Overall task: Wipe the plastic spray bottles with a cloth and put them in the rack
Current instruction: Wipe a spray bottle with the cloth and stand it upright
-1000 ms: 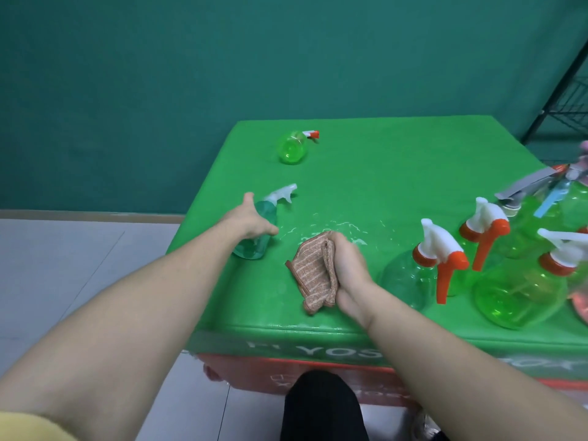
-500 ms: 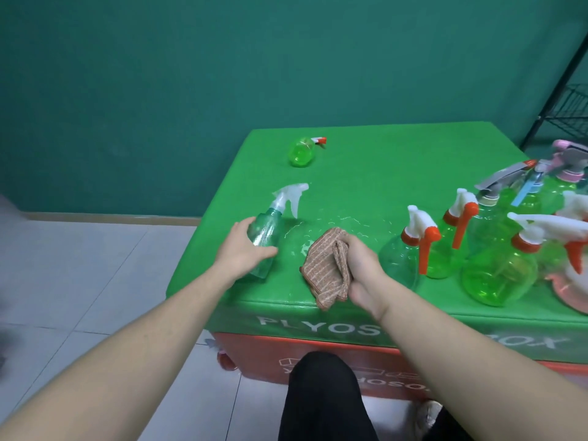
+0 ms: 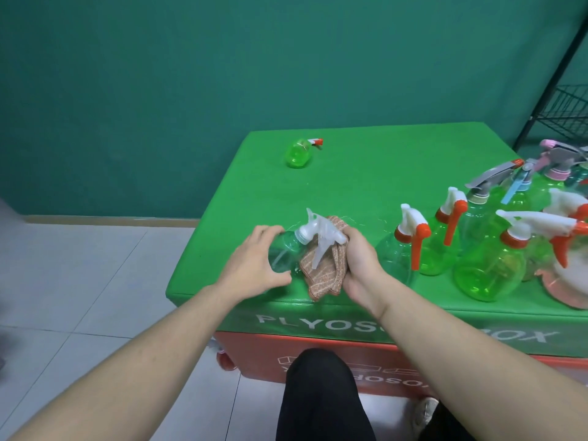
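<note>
While the left hand (image 3: 254, 259) curls its fingers round the clear spray bottle (image 3: 283, 253) above the green table's (image 3: 366, 173) near edge, the right hand (image 3: 356, 259) grips the striped brown cloth (image 3: 321, 275) bunched against the bottle's white trigger head (image 3: 321, 237). More green bottles (image 3: 490, 265) stand grouped at the right; one small green bottle (image 3: 297, 153) lies far back, and the black rack (image 3: 569, 113) stands beyond the table.

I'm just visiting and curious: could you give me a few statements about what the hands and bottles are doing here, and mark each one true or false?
1. The left hand grips the clear plastic spray bottle with a white trigger. True.
2. The right hand is empty. False: it holds the brown striped cloth.
3. A small green bottle lies on its side far back on the green table top. True.
4. The clear bottle sits in the black wire rack. False: it is held over the table.
</note>
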Demonstrator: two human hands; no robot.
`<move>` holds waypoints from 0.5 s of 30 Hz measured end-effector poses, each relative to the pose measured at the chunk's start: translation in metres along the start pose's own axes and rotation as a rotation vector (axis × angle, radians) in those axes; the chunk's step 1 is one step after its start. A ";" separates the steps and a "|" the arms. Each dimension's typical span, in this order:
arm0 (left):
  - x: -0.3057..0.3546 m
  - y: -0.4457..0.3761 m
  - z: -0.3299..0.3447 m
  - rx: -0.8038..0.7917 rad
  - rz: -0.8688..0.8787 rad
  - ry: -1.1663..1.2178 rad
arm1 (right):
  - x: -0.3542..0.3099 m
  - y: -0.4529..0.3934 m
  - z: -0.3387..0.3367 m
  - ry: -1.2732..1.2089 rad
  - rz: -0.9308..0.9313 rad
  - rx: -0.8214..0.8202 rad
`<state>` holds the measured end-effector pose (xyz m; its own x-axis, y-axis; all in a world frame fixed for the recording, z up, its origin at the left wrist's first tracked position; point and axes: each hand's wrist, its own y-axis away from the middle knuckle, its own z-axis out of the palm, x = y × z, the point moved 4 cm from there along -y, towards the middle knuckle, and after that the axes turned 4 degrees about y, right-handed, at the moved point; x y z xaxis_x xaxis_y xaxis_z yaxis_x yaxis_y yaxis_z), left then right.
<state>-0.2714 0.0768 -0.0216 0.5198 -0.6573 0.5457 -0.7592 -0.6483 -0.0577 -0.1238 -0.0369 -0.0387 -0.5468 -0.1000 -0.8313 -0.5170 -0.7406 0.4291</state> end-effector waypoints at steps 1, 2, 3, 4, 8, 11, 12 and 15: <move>0.000 0.000 0.000 -0.019 0.008 -0.022 | -0.001 0.000 0.000 -0.008 -0.001 -0.007; -0.001 -0.001 -0.001 -0.033 0.004 -0.021 | -0.002 0.000 0.001 -0.017 -0.003 -0.015; -0.003 -0.001 -0.002 -0.044 -0.003 -0.005 | -0.002 -0.002 0.002 -0.036 -0.002 -0.027; -0.006 -0.002 -0.003 -0.054 -0.011 0.014 | -0.002 -0.003 0.004 -0.064 0.002 -0.047; -0.012 -0.007 -0.004 -0.070 -0.005 0.043 | -0.004 -0.008 0.015 -0.139 0.009 -0.134; -0.014 -0.011 -0.003 -0.077 0.008 0.074 | -0.006 -0.011 0.022 -0.183 0.020 -0.184; -0.016 -0.013 -0.003 -0.076 0.005 0.090 | -0.006 -0.013 0.023 -0.190 0.021 -0.194; -0.020 -0.015 -0.001 -0.078 -0.001 0.117 | -0.007 -0.020 0.028 -0.208 0.024 -0.215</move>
<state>-0.2710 0.0998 -0.0306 0.4749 -0.6043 0.6397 -0.7892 -0.6141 0.0058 -0.1285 -0.0030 -0.0315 -0.6914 0.0027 -0.7224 -0.3631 -0.8658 0.3442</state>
